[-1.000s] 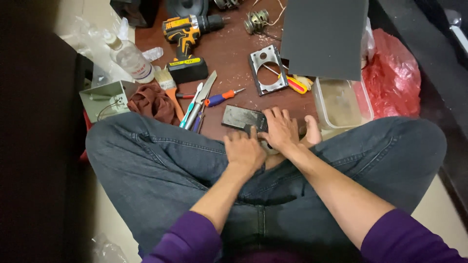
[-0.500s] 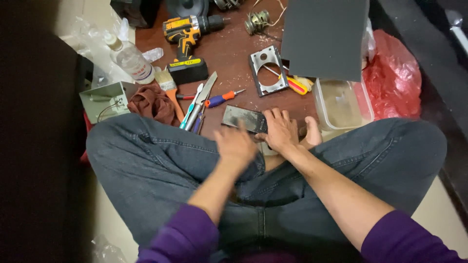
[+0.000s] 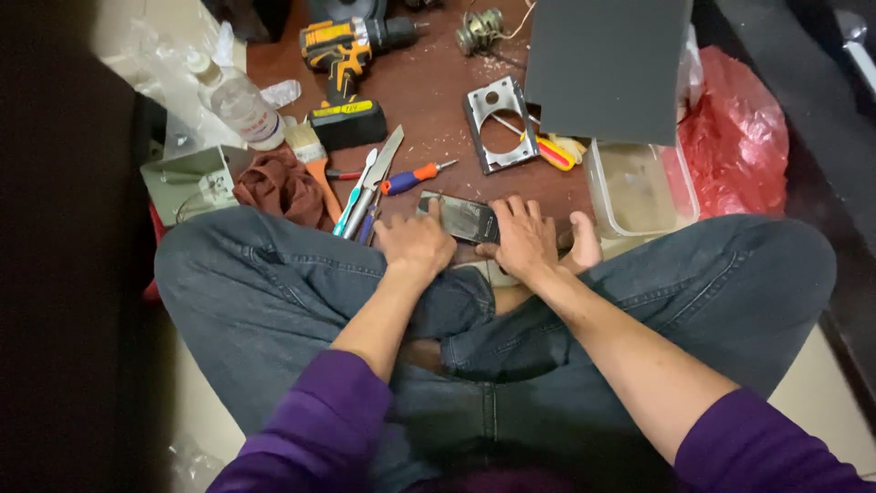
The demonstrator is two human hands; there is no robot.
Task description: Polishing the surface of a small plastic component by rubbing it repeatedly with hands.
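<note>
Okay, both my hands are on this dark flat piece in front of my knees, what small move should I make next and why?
Probably steady it first: your right hand presses the dark flat piece flat, your left hand grips its near-left edge. The screwdriver lies just beyond, likely the left hand's next reach.

The near end of the dark flat plate (image 3: 463, 217) is covered by the left hand (image 3: 415, 245) and the right hand (image 3: 526, 242); whether anything is gripped beneath the palms cannot be told. The cordless drill (image 3: 345, 55) and the dark panel (image 3: 607, 64) are cut off by the top edge. The left margin is lost in shadow.
</note>
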